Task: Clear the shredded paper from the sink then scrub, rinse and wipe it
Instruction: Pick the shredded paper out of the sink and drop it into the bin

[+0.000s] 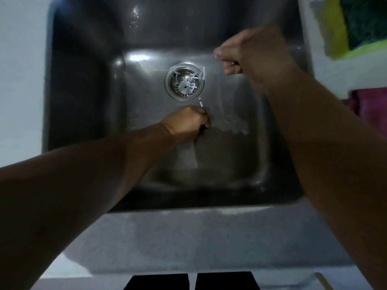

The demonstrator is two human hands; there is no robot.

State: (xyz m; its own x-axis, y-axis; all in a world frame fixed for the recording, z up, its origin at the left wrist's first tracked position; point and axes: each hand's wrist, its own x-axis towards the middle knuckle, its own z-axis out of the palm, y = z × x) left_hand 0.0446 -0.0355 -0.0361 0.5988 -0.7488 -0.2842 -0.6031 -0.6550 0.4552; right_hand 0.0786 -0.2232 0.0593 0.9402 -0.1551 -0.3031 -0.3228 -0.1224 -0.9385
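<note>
In a steel kitchen sink (pixel 83 101), seen from above, a person works with both bare arms reaching into the basin. White shredded paper (pixel 195 76) lies tangled across the drain strainer (pixel 184 88) at the middle of the sink floor, a few strips spilling over its right rim. The left hand (pixel 186 122) is low in the basin just in front of the drain, fingers curled in and pinching a single strip (pixel 201 104) that pokes up past the knuckles. The right hand (pixel 249 53) is held higher, to the right of the drain, curled tight into a fist with a pale sliver (pixel 216 56) caught at the fingertips – the hand is blurred, and what else it may enclose cannot be told. Water drops glint on the back wall of the sink. A grey speckled countertop (pixel 188 237) runs along the near edge. On the white surface to the right sit a yellow-green cloth (pixel 337 32) with a dark green pad (pixel 366 19) beside it – and, nearer, a pink cloth (pixel 370 105)
</note>
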